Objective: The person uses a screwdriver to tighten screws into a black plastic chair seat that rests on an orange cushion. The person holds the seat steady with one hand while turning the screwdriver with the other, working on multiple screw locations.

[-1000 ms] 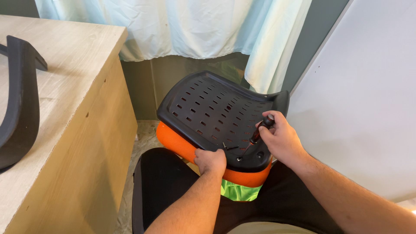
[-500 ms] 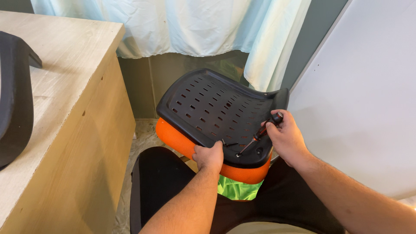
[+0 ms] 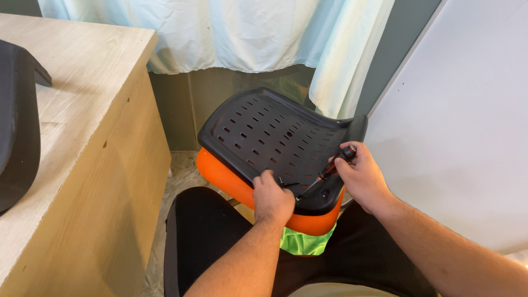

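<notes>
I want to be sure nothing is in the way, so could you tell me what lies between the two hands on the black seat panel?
In the head view, only the screwdriver shaft crosses the black seat panel between left hand and right hand.

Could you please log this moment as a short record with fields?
Left hand: left hand rests on the black slotted chair panel, fingers by a small screw.
Right hand: right hand grips a screwdriver, tip on the panel.
Under panel: orange mesh cushion.
Left side: wooden desk bearing a black curved part.
Behind: pale curtain.
</notes>
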